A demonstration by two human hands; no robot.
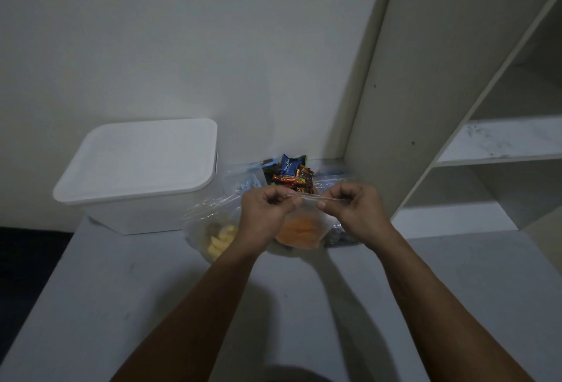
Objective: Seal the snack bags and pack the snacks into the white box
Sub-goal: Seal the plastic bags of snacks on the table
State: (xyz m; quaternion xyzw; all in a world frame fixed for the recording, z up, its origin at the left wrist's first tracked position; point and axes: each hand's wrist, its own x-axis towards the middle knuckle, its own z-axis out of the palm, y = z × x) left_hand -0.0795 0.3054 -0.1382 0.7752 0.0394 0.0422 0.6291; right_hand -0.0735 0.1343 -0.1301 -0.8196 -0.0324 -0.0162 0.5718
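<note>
Both hands hold a clear bag of orange snacks just above the worktop. The left hand and right hand each have a pinching grip clamped on the bag's top strip, which is stretched taut between them. The bag looks light, soft and slippery; its contents probably crush easily, so the hold belongs on the stiffer zip edge, not the belly.

The white box stands to the left against the wall, its lid on, so nothing can go in until that comes off. A second bag of pale yellow pieces lies between the box and the left hand. Wrapped sweets are heaped behind the hands, with more clear bags around them. A shelf unit stands on the right.
</note>
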